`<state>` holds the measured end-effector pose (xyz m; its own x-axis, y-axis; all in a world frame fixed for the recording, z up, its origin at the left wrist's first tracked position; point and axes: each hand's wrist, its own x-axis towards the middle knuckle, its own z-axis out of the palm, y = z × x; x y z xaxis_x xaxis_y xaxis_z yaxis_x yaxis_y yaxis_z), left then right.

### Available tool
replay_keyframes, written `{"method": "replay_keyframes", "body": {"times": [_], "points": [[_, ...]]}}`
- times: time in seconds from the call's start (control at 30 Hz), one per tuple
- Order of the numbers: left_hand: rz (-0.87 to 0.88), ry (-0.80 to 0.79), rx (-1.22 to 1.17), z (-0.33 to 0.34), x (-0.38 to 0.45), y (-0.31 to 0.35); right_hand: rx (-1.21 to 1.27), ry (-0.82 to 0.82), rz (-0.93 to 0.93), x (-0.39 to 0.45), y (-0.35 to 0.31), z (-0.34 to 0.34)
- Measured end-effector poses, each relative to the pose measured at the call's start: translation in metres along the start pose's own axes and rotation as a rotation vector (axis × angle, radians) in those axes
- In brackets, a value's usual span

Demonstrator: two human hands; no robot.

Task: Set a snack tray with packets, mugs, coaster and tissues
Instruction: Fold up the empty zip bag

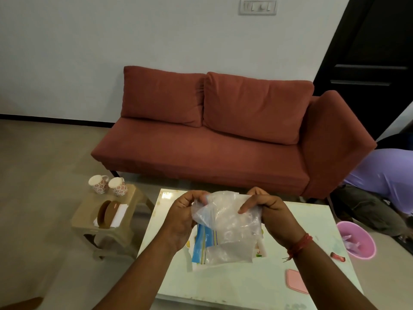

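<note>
Crumpled clear plastic bag [225,222] held above the pale surface [245,283], left hand [181,220] pinching its top edge, right hand [268,211] gripping the other side, blue striped packet [204,245] beneath it.

place: home living room | landmark: rust-red sofa [214,133] against a white wall | in front of sofa: low glass-topped bench [268,276] | left of sofa's front: small beige stool [107,222] with two floral mugs [108,184] | right of sofa: dark door [375,52] | floor: tiled
</note>
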<state>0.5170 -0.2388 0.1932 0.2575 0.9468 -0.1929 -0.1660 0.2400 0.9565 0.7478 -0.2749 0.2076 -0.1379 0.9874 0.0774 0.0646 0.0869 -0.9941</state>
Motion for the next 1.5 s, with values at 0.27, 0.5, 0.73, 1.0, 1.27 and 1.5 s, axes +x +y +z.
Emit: {"method": "replay_keyframes", "body": {"times": [0.27,0.5,0.73,1.0,1.27,1.5], "points": [[-0.342,-0.230,-0.113,0.000,-0.009,-0.005,-0.208,0.089,-0.127,0.002,0.000,0.006],[-0.221,-0.090,0.061,-0.001,-0.004,-0.009,-0.520,-0.113,-0.069,-0.005,-0.005,0.003],[-0.038,0.031,0.311,0.007,0.003,-0.008,0.128,-0.049,0.321,-0.015,-0.004,0.008],[-0.028,0.040,0.356,0.005,0.008,-0.011,0.129,-0.002,0.389,-0.020,0.012,0.011],[-0.414,-0.183,0.076,0.020,-0.006,-0.014,0.059,0.122,0.432,-0.013,0.018,0.017],[-0.343,-0.176,0.285,0.006,0.000,-0.011,0.219,0.042,0.425,-0.021,0.024,0.014]]}}
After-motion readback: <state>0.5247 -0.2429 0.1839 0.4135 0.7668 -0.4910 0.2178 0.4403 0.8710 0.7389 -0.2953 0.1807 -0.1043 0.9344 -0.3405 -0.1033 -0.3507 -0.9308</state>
